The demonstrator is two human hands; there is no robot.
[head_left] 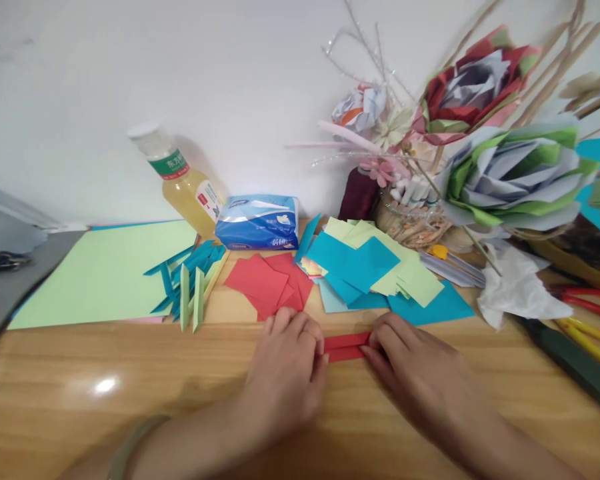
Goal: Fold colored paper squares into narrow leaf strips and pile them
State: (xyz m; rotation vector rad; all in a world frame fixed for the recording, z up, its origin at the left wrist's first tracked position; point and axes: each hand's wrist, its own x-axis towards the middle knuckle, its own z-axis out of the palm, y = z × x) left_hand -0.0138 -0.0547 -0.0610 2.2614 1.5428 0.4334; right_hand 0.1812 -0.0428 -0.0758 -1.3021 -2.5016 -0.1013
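Note:
A narrow folded strip of red paper (pixel 347 347) lies on the wooden table (pixel 180 387) between my two hands. My left hand (pixel 286 373) presses down on its left end with bent fingers. My right hand (pixel 405 370) presses on its right end, fingertips pinched against the paper. Just behind the strip lies a small pile of red paper squares (pixel 267 283). To the right of that sits a heap of blue and light green squares (pixel 375 270).
Folded blue and green strips (pixel 187 287) lie on a large green sheet (pixel 105 273) at left. A tilted drink bottle (pixel 180 180) and a tissue pack (pixel 257 222) stand by the wall. Paper flowers (pixel 510 167) and a basket (pixel 410 223) crowd the right; crumpled tissue (pixel 517 290) and red-and-yellow-handled tools (pixel 587 323) lie there.

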